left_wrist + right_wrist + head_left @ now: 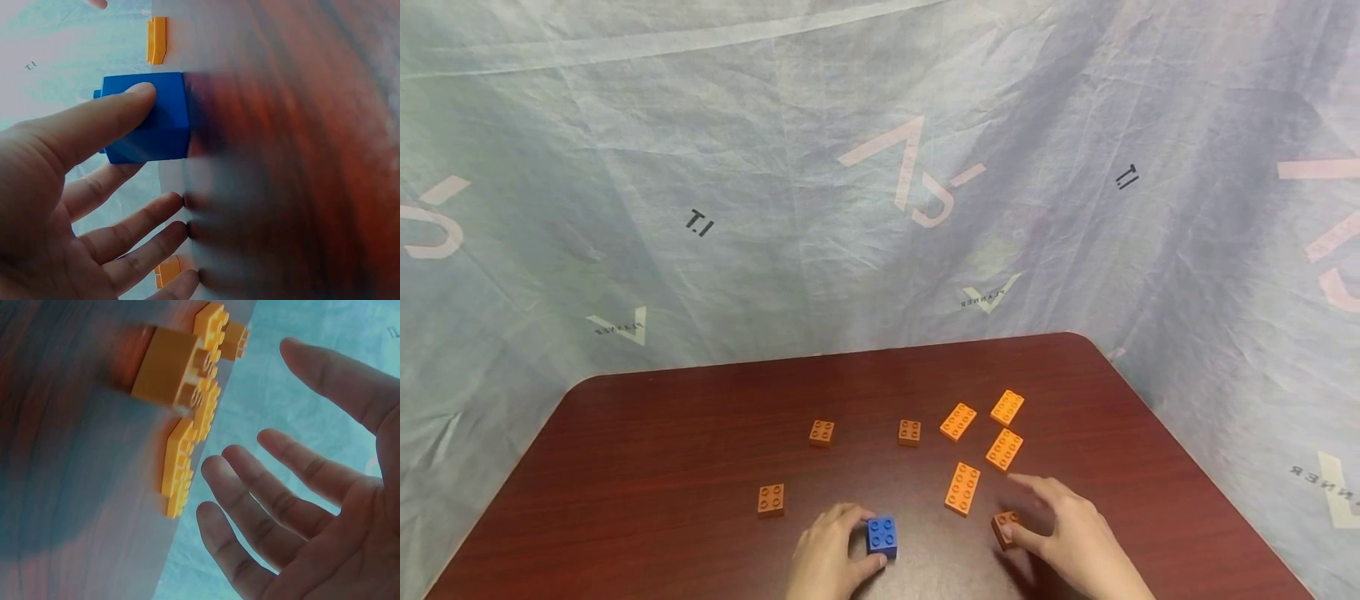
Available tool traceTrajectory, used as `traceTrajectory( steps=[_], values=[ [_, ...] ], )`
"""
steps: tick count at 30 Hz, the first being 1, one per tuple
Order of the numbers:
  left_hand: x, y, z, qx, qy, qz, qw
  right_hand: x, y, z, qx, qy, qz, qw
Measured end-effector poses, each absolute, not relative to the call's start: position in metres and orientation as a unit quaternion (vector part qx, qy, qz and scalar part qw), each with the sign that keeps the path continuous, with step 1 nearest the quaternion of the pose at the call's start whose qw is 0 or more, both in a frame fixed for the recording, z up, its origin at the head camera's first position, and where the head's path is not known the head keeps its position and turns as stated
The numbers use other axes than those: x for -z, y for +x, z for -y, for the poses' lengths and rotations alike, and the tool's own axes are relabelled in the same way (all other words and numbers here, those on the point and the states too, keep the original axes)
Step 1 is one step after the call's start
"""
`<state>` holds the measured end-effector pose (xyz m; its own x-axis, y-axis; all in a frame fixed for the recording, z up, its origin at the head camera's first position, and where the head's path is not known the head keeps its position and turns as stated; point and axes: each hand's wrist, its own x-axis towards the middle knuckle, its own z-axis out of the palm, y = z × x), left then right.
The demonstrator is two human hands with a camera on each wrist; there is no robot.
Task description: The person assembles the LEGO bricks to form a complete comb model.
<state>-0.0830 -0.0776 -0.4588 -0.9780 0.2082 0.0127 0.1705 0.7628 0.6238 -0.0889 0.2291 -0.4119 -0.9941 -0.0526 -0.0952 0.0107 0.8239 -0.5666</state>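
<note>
A blue square toy building brick (882, 537) with studs on top stands near the table's front. My left hand (827, 554) pinches it between thumb and index finger; in the left wrist view the thumb lies across one side of the blue brick (172, 115), and the other fingers are spread. A brown-orange square brick (1001, 533) lies close to my right hand (1078, 537), partly covered by the thumb in the head view. The right wrist view shows that brick (164, 367) apart from the spread fingers, with nothing in the hand.
Flat orange bricks lie right of centre, one (962, 489) nearest and another (1004, 450) behind it. Square brown-orange bricks lie at left (771, 500), back left (822, 432) and back centre (909, 432). The dark red table (662, 467) meets a grey cloth (775, 208) behind.
</note>
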Motion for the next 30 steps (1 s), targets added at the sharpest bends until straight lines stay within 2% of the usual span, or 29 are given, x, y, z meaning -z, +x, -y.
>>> traceTrajectory(
  steps=[8, 22, 30],
  values=[
    [0.460, -0.083, 0.078, -0.328, 0.101, -0.939, 0.025, 0.419, -0.088, -0.240, 0.302, -0.038, -0.949, 0.081],
    [0.460, -0.084, 0.079, -0.336, 0.103, -0.935, 0.037, 0.427, -0.096, -0.240, 0.280, -0.026, -0.953, 0.117],
    [0.460, -0.083, 0.078, -0.328, 0.104, -0.938, 0.034, 0.427, -0.098, -0.238, 0.274, -0.042, -0.954, 0.113]
  ],
)
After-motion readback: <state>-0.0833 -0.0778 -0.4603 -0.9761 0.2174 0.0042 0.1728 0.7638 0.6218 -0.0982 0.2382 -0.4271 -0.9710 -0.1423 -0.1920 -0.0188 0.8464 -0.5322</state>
